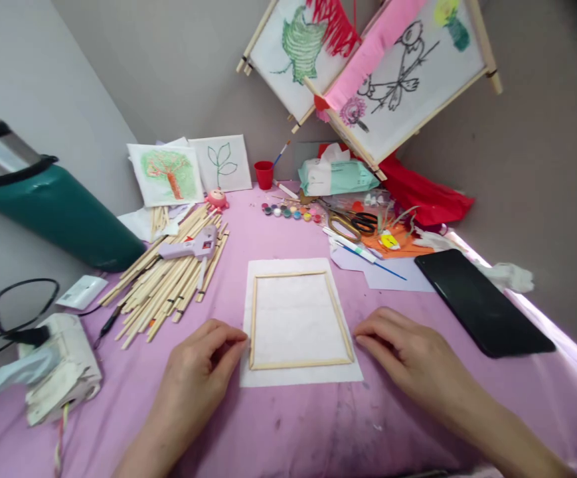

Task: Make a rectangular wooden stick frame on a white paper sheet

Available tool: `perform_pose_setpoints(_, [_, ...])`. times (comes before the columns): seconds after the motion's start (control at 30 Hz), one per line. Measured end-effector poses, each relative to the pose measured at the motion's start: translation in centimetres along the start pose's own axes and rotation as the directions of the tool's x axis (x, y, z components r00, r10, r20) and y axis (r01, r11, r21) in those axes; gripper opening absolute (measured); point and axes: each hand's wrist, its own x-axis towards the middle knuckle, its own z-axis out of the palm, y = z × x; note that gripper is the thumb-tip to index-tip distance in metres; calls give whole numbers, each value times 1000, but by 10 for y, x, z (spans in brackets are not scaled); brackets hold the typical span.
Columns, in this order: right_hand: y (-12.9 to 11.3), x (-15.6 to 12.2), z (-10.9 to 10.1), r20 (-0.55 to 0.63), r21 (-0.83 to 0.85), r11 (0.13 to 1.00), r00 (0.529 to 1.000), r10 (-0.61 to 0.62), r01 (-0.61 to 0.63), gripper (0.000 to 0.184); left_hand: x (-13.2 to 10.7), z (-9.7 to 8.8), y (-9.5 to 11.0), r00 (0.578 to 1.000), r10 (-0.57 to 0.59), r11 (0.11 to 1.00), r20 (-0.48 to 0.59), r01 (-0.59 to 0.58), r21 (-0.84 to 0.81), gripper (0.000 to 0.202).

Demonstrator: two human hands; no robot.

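Note:
A white sheet (298, 377) lies flat in front of me, and a four-sided frame of thin wooden sticks (302, 364) rests on it, just inside its edges. My left hand (201, 362) has thumb and forefinger pinched together at the sheet's left edge, with the fingertips overlapping it. On the other side, my right hand (408, 352) rests on the table, its thumb and fingertips pressed together close beside the sheet's right edge. Nothing shows between the right fingertips.
Left are a pile of wooden sticks (168, 292) with a glue gun (193, 247) on top, a green bottle (64, 212) and a power strip (64, 372). Right are a phone (482, 299), scissors (350, 222) and a paintbrush (372, 261). Framed drawings (402, 99) hang above.

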Motion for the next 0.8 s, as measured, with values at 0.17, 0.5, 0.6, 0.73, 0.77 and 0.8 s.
perform_pose_setpoints(0.17, [9, 10, 3, 19, -69, 997, 1000, -18, 19, 22, 1, -1, 3, 999, -41, 999, 5, 41, 24, 14])
perform_pose_setpoints(0.5, [7, 45, -8, -95, -78, 997, 995, -23, 16, 19, 20, -27, 27, 1000, -15, 967, 14, 11, 254, 19])
perform_pose_setpoints(0.6, [6, 72, -19, -127, -64, 998, 992, 13, -21, 18, 41, -31, 35, 1000, 3, 946, 15, -8, 323, 19])
perform_pose_setpoints(0.73, [6, 101, -20, -131, 6, 999, 991, 36, -36, 19, 61, -21, 33, 999, -33, 947, 22, 24, 319, 18])
perform_pose_setpoints(0.77, [7, 105, -17, -130, 22, 999, 991, 32, -29, 19, 63, -17, 31, 999, -39, 952, 9, 35, 304, 18])
perform_pose_setpoints(0.8, [8, 108, -13, -129, 35, 999, 991, 26, -22, 20, 64, -13, 28, 999, -46, 958, 2, 43, 285, 18])
